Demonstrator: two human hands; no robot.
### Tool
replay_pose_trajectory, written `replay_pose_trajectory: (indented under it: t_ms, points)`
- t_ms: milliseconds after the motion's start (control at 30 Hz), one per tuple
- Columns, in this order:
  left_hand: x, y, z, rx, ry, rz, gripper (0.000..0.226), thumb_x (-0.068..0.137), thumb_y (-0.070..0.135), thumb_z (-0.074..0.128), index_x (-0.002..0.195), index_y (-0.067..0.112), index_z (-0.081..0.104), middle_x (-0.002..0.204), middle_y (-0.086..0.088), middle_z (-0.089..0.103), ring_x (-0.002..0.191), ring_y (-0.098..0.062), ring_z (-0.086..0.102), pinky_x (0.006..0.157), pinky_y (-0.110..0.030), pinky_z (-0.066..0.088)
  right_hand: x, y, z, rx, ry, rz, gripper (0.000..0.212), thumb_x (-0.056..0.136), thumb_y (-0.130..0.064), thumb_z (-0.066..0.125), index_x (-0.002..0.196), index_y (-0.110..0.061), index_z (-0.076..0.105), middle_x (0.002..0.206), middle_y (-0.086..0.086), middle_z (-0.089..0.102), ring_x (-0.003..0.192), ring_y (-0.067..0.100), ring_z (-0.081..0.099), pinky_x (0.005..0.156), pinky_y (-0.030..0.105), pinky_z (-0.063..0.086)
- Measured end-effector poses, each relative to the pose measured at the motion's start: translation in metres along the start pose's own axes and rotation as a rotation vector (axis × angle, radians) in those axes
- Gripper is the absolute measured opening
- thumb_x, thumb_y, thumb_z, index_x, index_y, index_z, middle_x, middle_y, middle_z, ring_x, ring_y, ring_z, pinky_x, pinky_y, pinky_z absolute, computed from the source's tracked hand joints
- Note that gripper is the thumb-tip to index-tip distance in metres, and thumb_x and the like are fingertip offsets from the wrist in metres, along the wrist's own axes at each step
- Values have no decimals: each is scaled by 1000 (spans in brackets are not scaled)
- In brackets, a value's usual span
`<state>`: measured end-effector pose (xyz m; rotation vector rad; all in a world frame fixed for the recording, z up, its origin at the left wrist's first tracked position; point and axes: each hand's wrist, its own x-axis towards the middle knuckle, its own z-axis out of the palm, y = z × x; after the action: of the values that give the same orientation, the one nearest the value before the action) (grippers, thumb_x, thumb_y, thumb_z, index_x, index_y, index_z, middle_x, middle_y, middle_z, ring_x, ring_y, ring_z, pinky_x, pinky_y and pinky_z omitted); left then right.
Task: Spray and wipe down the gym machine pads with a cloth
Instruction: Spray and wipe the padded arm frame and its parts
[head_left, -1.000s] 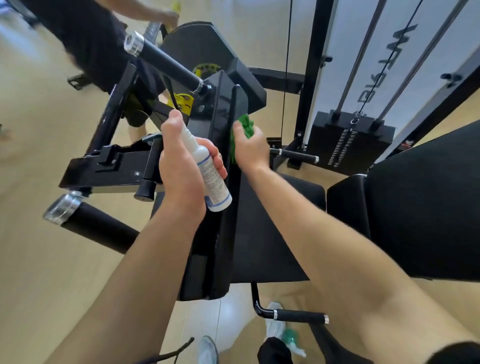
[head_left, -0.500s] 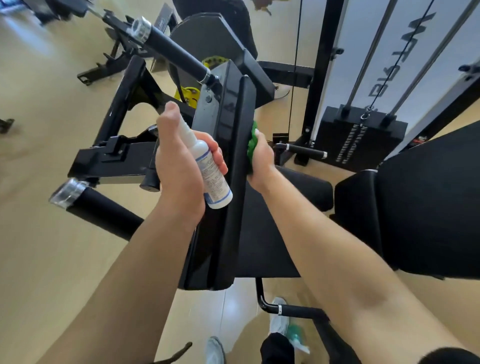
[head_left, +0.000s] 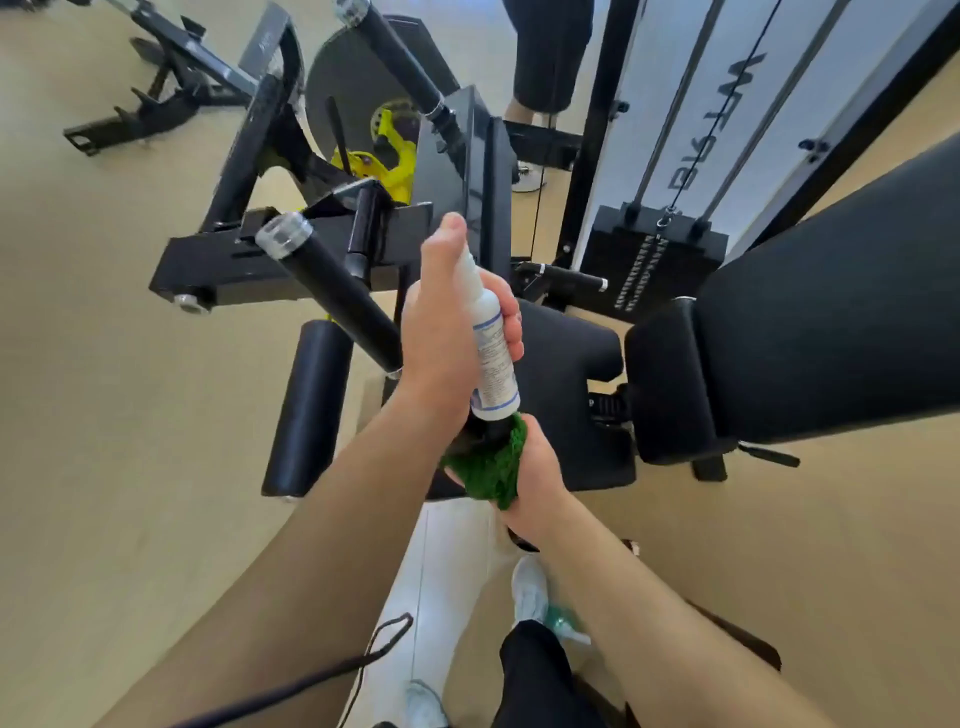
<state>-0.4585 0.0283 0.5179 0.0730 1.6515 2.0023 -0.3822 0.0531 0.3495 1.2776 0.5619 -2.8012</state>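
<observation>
Head view: my left hand (head_left: 447, 338) wraps spray bottle (head_left: 491, 364), fingers curled round body, one fingertip on top of nozzle; my right hand (head_left: 537, 480) grips bunched green cloth (head_left: 493, 467) against dark lower end of narrow pad (head_left: 496, 182), just under bottle base; seat pad (head_left: 566, 364) lies behind. Risk, as I judge: hands very crowded, so wiping stroke can knock bottle and loosen my hold; finger on nozzle can press by accident, spray going on floor; cloth can slide off pad end.
</observation>
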Motion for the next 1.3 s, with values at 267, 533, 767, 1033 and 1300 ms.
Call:
replay_pose_trajectory:
  t_ms: [267,533,767,1033,1300]
  points:
    - [-71,-15,-123,118,-387,27,77,87,65,43,57,-5,53,50,-14,52,49,-22,49,57,-32,46,-30,62,6,-104,7,-184,41,99,-33,32,86,-13,65,82,10,62,70,25,63,65,31,49]
    - [-72,-67,-243,183,-350,-65,69,96,50,40,58,-6,55,50,-16,50,48,-22,47,57,-27,47,-4,132,21,-118,155,-160,33,93,-36,41,90,-14,65,90,12,65,81,29,64,72,37,54]
    - [-1,-88,-264,391,-416,-85,80,88,65,38,56,-5,57,51,-17,52,54,-23,51,68,-34,49,43,137,27,-57,281,-130,40,99,-40,36,97,-14,66,94,14,69,86,31,66,75,38,53]
    - [61,-101,-263,399,-577,-54,84,85,65,46,60,-15,56,45,-14,52,48,-26,49,65,-33,49,80,125,47,-46,397,-233,43,96,-45,36,99,-13,65,104,18,65,92,34,64,74,39,54]
    - [87,-126,-259,332,-836,42,70,89,56,50,51,-2,56,41,-8,50,45,-24,47,60,-31,43,84,154,59,304,473,-500,38,96,-36,31,87,-11,58,84,16,60,68,29,62,64,35,51]
